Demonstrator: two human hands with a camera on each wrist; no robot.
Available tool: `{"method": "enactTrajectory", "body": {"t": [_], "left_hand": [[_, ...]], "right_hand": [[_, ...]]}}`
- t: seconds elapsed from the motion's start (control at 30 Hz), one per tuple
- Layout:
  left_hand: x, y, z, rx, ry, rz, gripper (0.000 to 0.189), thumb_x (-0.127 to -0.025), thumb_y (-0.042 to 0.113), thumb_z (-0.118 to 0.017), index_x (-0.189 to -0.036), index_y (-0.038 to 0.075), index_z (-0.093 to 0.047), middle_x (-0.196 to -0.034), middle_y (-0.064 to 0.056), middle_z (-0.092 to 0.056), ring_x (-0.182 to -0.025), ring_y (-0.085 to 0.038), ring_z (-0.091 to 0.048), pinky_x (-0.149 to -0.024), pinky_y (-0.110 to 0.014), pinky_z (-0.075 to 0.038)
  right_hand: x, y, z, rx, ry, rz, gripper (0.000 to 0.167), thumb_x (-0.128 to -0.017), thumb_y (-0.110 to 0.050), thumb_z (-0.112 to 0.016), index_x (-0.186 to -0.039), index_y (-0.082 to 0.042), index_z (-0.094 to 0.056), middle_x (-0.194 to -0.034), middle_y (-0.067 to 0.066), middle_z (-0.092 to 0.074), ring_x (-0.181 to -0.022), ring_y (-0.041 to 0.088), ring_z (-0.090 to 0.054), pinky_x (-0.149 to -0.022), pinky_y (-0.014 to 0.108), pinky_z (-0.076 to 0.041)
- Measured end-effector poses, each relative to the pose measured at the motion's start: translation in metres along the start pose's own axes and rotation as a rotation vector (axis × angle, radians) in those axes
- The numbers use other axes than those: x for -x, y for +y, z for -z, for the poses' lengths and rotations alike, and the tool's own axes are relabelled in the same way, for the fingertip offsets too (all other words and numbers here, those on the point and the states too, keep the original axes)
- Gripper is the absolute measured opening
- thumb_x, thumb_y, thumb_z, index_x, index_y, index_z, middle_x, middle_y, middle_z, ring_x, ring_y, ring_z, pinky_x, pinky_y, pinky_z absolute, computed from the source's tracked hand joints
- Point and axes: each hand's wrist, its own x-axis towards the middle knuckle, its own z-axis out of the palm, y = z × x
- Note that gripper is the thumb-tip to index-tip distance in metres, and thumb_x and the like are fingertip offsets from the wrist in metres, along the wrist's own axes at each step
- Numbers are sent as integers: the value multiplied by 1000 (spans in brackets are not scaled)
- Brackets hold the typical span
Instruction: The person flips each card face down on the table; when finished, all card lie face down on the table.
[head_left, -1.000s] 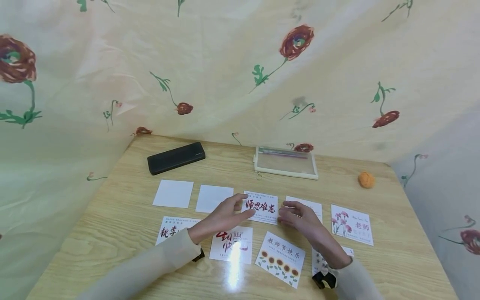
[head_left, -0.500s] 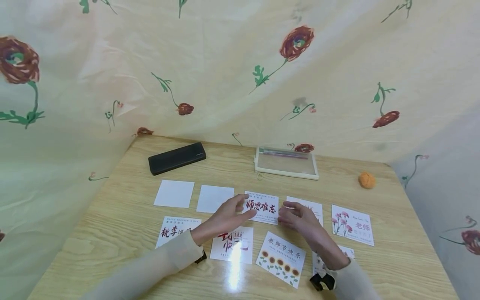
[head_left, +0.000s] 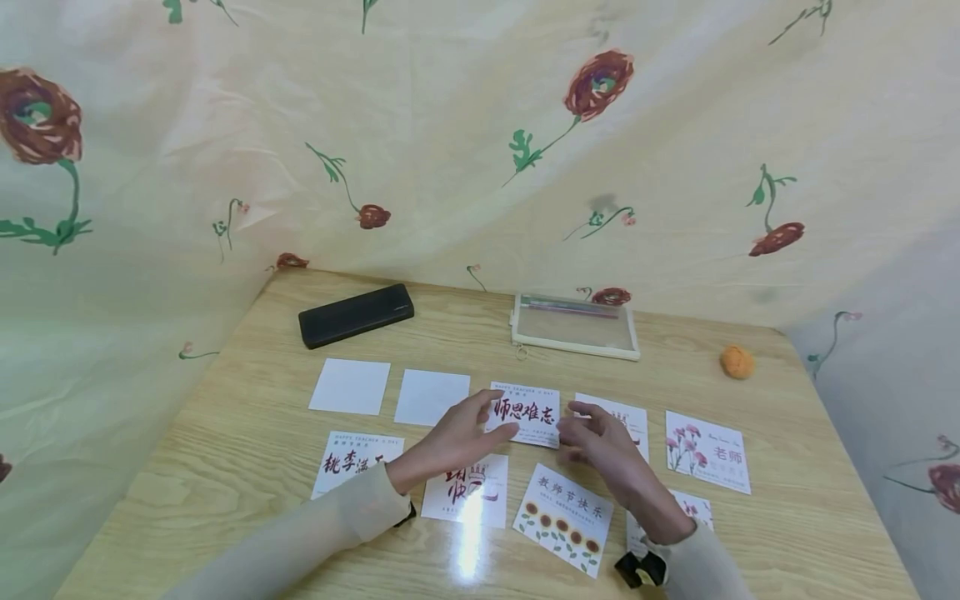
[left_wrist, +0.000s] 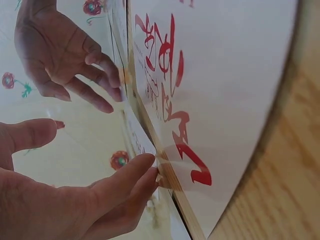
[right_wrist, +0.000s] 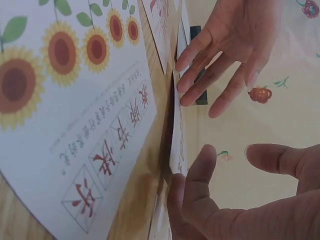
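A white card with red brush characters [head_left: 523, 412] lies in the back row on the table, between the two hands. At its left edge is my left hand [head_left: 456, 435], fingers loosely bent and thumb apart over the card's lower left. My right hand [head_left: 609, 454] is at the card's right edge with its fingers gently curved, overlapping a neighbouring card with red print [head_left: 628, 421]. In the left wrist view, left fingertips [left_wrist: 146, 161] are right at the card's edge. The right wrist view has right fingers [right_wrist: 197, 187] close to the opposite edge. Neither hand grips anything.
Two blank cards [head_left: 350, 387] lie left. A birthday card [head_left: 467, 493], a sunflower card [head_left: 564, 517] and a card with large characters [head_left: 348, 458] form the front row, with another under the right forearm. Behind are a black case [head_left: 356, 317], clear pouch [head_left: 576, 325] and orange ball [head_left: 737, 362].
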Motion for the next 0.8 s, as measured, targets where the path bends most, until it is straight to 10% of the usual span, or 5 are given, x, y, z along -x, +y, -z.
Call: {"method": "enactTrajectory", "body": {"t": [0.43, 0.8], "left_hand": [[-9, 6, 15, 87, -74, 2, 59, -105, 46, -60, -152, 13, -50, -154, -20, -50, -136, -38, -57, -106, -51, -53], [-11, 13, 3, 306, -68, -63, 54, -107, 42, -58, -149, 9, -52, -141, -16, -61, -124, -35, -68, -99, -44, -61]], "right_hand": [[-8, -15, -6, -67, -24, 110, 39, -108, -13, -54, -143, 5, -54, -111, 9, -77, -91, 13, -72, -82, 25, -62], [-18, -12, -20, 50, -63, 120, 55, -103, -31, -67, -145, 1, -52, -140, 26, -61, -113, 29, -71, -92, 39, -63]]}}
